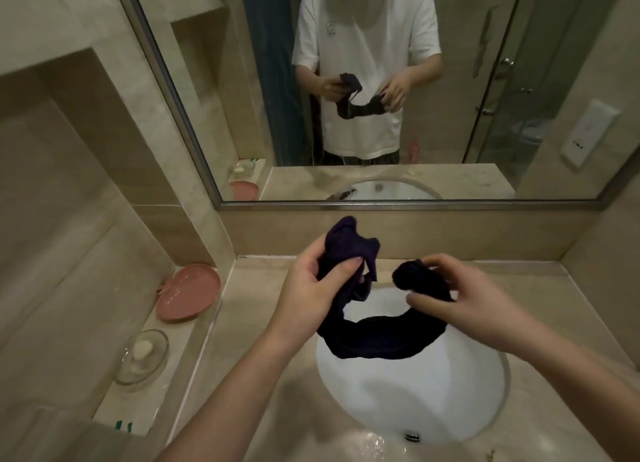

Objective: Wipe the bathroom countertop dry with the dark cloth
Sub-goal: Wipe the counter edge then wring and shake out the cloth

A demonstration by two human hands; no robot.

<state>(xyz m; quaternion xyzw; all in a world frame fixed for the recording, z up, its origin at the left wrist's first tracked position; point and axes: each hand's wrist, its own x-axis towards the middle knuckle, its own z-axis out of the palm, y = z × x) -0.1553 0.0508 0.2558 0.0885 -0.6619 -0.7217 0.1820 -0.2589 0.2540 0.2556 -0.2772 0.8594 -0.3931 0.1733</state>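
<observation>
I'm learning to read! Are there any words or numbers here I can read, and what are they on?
No words or numbers can be read.
Shirt in the mirror: a small chest mark, too blurred to read.
White wall box in the mirror: small dark marks, too small to read.
Cloth, pink dish and sink: no text.

Item: cloth (377,337), dark, which I see gripped at both ends. Left hand (311,288) bunches one end, thumb on top; right hand (460,295) pinches the other. The middle sags below both grips over the white sink (408,399). Left of the left grip: pink dish (188,293), glass soap dish (143,356). Beyond the grips: mirror (381,80).
</observation>
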